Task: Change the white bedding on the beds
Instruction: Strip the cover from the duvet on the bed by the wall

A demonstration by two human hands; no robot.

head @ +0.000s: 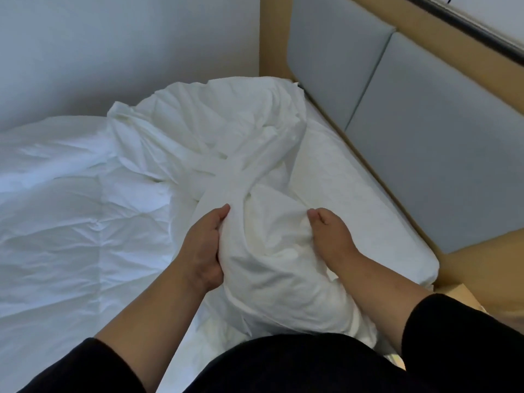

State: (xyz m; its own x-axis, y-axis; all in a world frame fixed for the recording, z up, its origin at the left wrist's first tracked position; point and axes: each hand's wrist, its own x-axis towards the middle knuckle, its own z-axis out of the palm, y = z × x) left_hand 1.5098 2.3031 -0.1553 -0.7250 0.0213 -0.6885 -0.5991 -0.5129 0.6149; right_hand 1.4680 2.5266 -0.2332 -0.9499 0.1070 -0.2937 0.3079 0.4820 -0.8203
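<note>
A bunched white sheet [226, 154] sits in the middle of the frame, and its near end is gathered into a fat bundle between the person's two hands. The left hand [204, 245] grips the bundle's left side, thumb on top and fingers curled under the cloth. The right hand [331, 234] pinches the right side, fingers tucked into the folds. Both forearms come up from the bottom of the frame out of black sleeves [465, 344], and the bundle lies just above the person's dark front.

From the hands the sheet runs up and away in twisted folds to a rumpled heap near the top centre, close to the corner where the wall [113, 52] meets the headboard [425, 143].

The bed [368, 205] fills the left and centre. Its right edge runs diagonally along the padded grey headboard, which has a tan wooden frame; the mattress corner rounds off at right of centre. The wall shuts in the upper left side. A smoother spread of white duvet [56, 194] lies flat across the left of the frame, beside the bundle.

I count two hands, one bed in view, one twisted sheet, one flat duvet, and two grey headboard panels.
</note>
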